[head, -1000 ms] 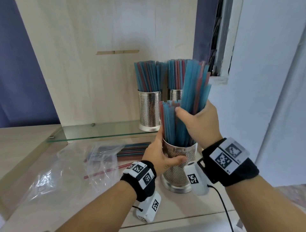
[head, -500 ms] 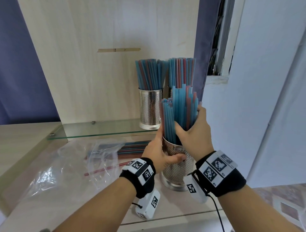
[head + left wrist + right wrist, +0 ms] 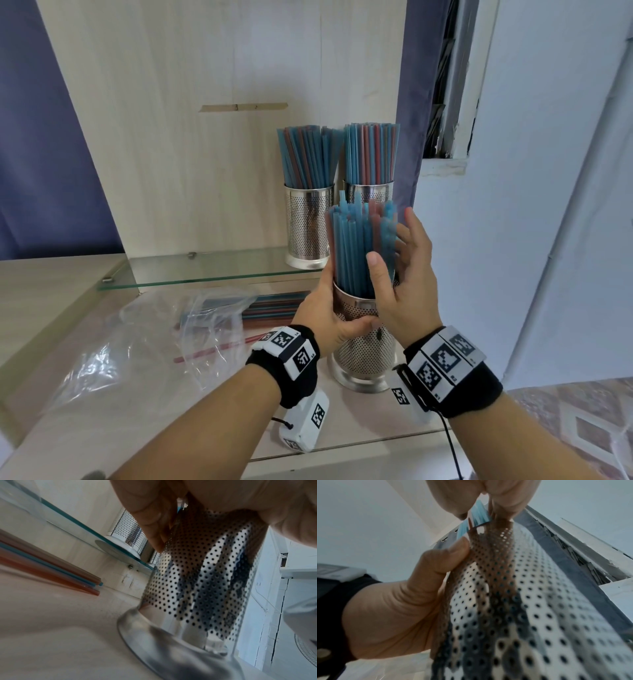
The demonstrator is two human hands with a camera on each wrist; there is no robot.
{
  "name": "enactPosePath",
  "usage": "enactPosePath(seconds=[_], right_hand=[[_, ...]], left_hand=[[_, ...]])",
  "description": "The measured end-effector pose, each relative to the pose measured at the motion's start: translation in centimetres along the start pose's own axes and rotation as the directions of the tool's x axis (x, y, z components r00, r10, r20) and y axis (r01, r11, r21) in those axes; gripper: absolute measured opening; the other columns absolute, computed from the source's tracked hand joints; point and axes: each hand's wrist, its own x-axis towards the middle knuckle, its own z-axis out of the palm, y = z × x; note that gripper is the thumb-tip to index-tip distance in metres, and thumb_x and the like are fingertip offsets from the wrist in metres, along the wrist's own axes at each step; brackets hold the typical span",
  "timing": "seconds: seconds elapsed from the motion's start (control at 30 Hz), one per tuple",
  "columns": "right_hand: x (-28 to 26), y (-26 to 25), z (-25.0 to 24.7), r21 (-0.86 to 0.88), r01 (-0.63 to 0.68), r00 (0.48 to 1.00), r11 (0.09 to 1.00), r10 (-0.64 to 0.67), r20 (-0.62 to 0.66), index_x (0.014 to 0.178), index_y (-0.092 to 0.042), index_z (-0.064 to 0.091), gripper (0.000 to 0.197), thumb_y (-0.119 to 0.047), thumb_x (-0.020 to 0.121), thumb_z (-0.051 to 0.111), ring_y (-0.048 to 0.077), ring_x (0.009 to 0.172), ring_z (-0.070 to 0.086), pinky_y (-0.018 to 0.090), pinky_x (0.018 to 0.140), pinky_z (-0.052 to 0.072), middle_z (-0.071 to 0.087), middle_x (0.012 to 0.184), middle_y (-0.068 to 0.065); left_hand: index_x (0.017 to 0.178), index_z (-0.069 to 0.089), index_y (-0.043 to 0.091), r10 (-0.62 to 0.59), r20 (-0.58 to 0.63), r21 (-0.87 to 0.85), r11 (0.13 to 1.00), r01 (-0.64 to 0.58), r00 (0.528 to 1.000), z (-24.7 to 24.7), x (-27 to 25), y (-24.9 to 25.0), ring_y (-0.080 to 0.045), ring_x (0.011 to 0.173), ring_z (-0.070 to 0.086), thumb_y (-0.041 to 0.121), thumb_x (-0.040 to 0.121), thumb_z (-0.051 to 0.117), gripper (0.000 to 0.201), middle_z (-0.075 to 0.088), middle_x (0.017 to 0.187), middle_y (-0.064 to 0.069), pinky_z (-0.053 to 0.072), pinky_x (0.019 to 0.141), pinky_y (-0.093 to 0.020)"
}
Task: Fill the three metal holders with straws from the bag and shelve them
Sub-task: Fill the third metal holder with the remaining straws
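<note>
The third perforated metal holder [image 3: 364, 346] stands on the wooden counter, and my left hand [image 3: 329, 315] grips its upper wall, thumb across the front. A bundle of blue and red straws [image 3: 356, 246] stands inside it. My right hand [image 3: 392, 240] brackets the bundle loosely, with its thumb flat on the front and the fingers spread nearly straight behind. In the right wrist view the holder [image 3: 530, 601] fills the frame, with my left hand [image 3: 399, 608] on it and straws [image 3: 477, 515] showing at the rim. Two filled holders [image 3: 308, 226] [image 3: 368, 195] stand on the glass shelf [image 3: 205, 270].
A clear plastic bag [image 3: 154, 342] lies left of the holder with leftover straws [image 3: 274, 306] in it, and a red straw [image 3: 219, 349] pokes out. A wooden back panel rises behind the shelf. A white wall stands close on the right, and the counter's front edge is near my wrists.
The straw bundle in my right hand has slid down into the holder. The right hand's fingers have loosened from a firm grip to a spread hold. My left hand stayed on the holder.
</note>
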Motion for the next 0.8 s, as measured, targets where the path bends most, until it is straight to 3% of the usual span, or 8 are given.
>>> enactPosePath(seconds=[0.13,0.2,0.27,0.33,0.4,0.47,0.57,0.8], right_hand=[[-0.8,0.9,-1.4,-0.094,-0.020,0.997,0.995,0.014,-0.070,0.146,-0.018,0.027,0.085,-0.044,0.078,0.072,0.007,0.130,0.043,0.008,0.102,0.033,0.039,0.138,-0.006],[-1.0,0.8,-1.8,-0.086,-0.151,0.987,0.985,0.155,0.040,0.148,-0.025,0.023,0.100,-0.054,0.070,0.079,-0.001,0.128,0.042,0.012,0.103,0.038,0.038,0.137,-0.015],[-1.2,1.0,-1.9,-0.036,-0.214,0.955,0.976,0.216,0.204,0.139,-0.042,0.027,0.091,-0.054,0.067,0.081,-0.010,0.120,0.048,0.016,0.096,0.048,0.043,0.125,-0.037],[-1.3,1.4,-1.8,-0.004,-0.268,0.923,0.963,0.257,0.287,0.142,-0.035,0.031,0.089,-0.045,0.069,0.081,-0.013,0.117,0.050,0.013,0.091,0.049,0.045,0.121,-0.043],[-1.4,1.9,-1.9,0.010,-0.334,0.896,0.942,0.315,0.314,0.144,-0.028,0.035,0.089,-0.043,0.070,0.082,-0.008,0.114,0.056,0.019,0.093,0.052,0.055,0.125,-0.027],[-1.4,2.2,-2.2,-0.009,-0.365,0.876,0.931,0.346,0.336,0.140,-0.027,0.040,0.085,-0.043,0.067,0.082,-0.008,0.107,0.060,0.016,0.089,0.053,0.061,0.121,-0.017],[-1.3,2.5,-2.4,-0.043,-0.405,0.861,0.913,0.397,0.319,0.139,-0.024,0.042,0.090,-0.049,0.062,0.082,-0.005,0.106,0.061,0.013,0.084,0.052,0.062,0.121,-0.014],[-1.8,2.7,-1.5,-0.048,-0.430,0.870,0.901,0.428,0.245,0.132,-0.024,0.040,0.094,-0.059,0.057,0.084,-0.011,0.098,0.060,0.009,0.076,0.051,0.059,0.113,-0.020]], left_hand=[[0.149,0.016,0.034,-0.006,0.011,0.033,0.999,0.006,1.000,-0.2,0.0,0.0,0.005,0.121,0.049,0.050,0.064,0.084,0.109,0.052,0.130,0.024,0.039,0.099,-0.014],[0.146,0.017,0.037,-0.021,0.016,0.038,0.999,0.020,1.000,-0.3,0.0,0.2,0.013,0.115,0.049,0.046,0.066,0.084,0.105,0.052,0.122,0.030,0.037,0.091,-0.006],[0.144,0.015,0.042,-0.040,0.035,0.012,0.999,0.040,0.999,-0.4,-0.1,0.5,0.017,0.110,0.050,0.038,0.068,0.085,0.103,0.053,0.118,0.031,0.040,0.084,-0.002],[0.145,0.015,0.038,-0.045,0.072,-0.035,0.998,0.048,0.996,-0.4,0.0,0.6,0.013,0.113,0.052,0.028,0.071,0.085,0.102,0.054,0.124,0.025,0.042,0.088,-0.005],[0.151,0.008,0.031,-0.057,0.130,-0.033,0.998,0.062,0.990,-0.8,-0.1,0.7,0.012,0.118,0.049,0.022,0.072,0.084,0.110,0.049,0.132,0.022,0.042,0.096,-0.008],[0.153,-0.002,0.030,-0.063,0.208,0.090,0.995,0.045,0.976,-1.7,-0.4,1.1,0.014,0.120,0.043,0.027,0.071,0.085,0.118,0.042,0.139,0.021,0.036,0.104,-0.010],[0.152,-0.006,0.031,-0.095,0.253,0.308,0.951,0.013,0.963,-3.8,-0.9,1.5,0.002,0.134,0.030,0.042,0.069,0.083,0.122,0.028,0.150,0.018,0.026,0.111,-0.020],[0.147,0.031,0.027,-0.246,0.078,0.551,0.818,0.164,0.966,-13.0,0.4,2.1,-0.011,0.131,0.043,0.054,0.082,0.065,0.078,0.049,0.138,0.009,0.034,0.109,-0.032]])
